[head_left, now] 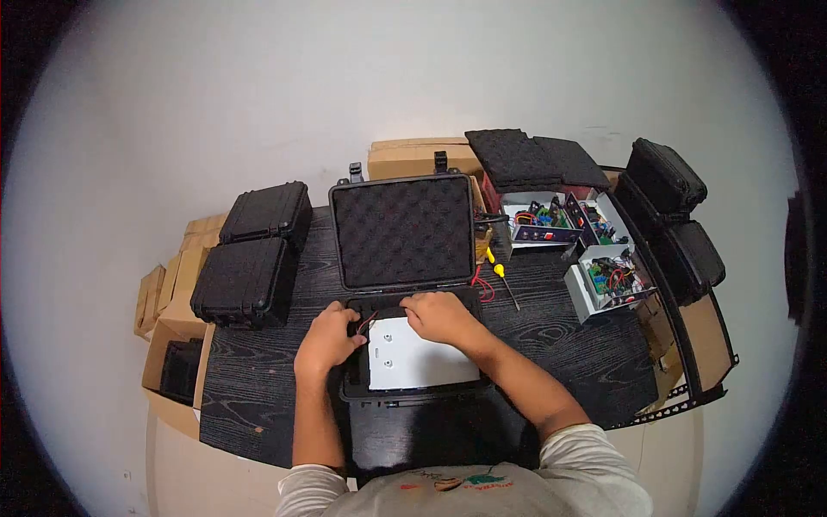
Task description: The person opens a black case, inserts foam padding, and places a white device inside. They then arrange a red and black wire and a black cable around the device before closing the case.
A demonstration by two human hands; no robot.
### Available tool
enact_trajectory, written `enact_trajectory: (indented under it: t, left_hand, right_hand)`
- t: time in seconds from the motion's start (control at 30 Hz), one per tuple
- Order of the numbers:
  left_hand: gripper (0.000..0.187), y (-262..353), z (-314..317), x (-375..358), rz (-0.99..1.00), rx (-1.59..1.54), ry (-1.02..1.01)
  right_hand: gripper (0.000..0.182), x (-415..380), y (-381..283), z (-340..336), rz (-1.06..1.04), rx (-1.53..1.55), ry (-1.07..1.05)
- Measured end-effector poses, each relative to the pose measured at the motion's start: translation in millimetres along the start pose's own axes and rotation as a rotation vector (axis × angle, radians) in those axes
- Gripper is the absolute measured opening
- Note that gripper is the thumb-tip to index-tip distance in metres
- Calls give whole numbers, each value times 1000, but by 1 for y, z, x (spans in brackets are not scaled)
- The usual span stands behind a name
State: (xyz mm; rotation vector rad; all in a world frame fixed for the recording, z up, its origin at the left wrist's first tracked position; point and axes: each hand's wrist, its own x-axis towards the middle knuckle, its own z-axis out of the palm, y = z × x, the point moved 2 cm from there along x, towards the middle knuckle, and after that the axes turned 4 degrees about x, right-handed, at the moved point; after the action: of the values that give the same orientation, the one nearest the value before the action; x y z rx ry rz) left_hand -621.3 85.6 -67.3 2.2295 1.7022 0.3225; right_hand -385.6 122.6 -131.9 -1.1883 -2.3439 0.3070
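An open black hard case (338,250) lies in front of me, its raised lid lined with egg-crate foam (403,231). In its base sits a white metal box (428,355) with two round fittings near its left side. My left hand (329,339) is at the left of the base, fingers bent and closed beside thin red and dark wires (367,323). My right hand (439,319) reaches over the far edge of the white box, its fingers curled down at the foam there. What either set of fingertips grips is too small or hidden.
Two closed black cases (239,280) stand at the left. At the right are several white enclosures (594,302) with exposed circuit boards and wires. A yellow-handled screwdriver (501,274) and red leads (484,289) lie between. Dark foam sheets (534,159) sit behind; more cases (668,177) line the right edge.
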Motion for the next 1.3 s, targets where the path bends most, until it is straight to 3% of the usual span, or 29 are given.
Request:
enact_trajectory:
  t: [0.23, 0.43, 0.53, 0.63, 0.73, 0.8, 0.9, 0.93, 1.0, 1.03, 1.1, 1.17, 1.3]
  left_hand:
    - [41, -14, 14, 15, 65, -16, 20]
    - [28, -16, 32, 30, 77, -12, 198]
    - [17, -4, 36, 33, 310, -120, 391]
    - [12, 4, 37, 38, 394, -247, 387]
    - [17, -5, 42, 42, 243, -123, 308]
    - [14, -12, 49, 46, 275, -71, 332]
    - [15, -18, 57, 48, 302, 10, 290]
    - [16, -18, 59, 47, 302, 38, 287]
    - [17, -17, 62, 44, 294, 64, 270]
    - [18, -16, 62, 44, 289, 64, 258]
    - [19, -16, 64, 44, 287, 62, 241]
    - [20, -18, 65, 45, 291, 65, 229]
    - [21, -18, 61, 43, 306, 33, 214]
  right_hand:
    - [27, 0, -3, -3, 23, -14, -15]
    - [27, 0, 1, 1, 26, 5, -9]
    - [27, 0, 1, 0, 43, 20, -16]
    - [27, 1, 0, -1, 67, 19, -38]
    - [28, 0, 0, -6, 76, 45, -67]
    - [27, -2, -1, -13, 38, 101, -44]
    - [30, 4, 8, -55, -90, 381, 386]
    - [37, 6, 18, -71, 21, 507, 457]
    - [45, 13, 57, -98, -103, 381, 788]
    - [44, 14, 70, -116, -89, 329, 832]
    - [36, 23, 113, -133, -28, 244, 819]
    - [24, 29, 145, -143, 236, 111, 617]
    - [30, 38, 188, -139, 407, -6, 216]
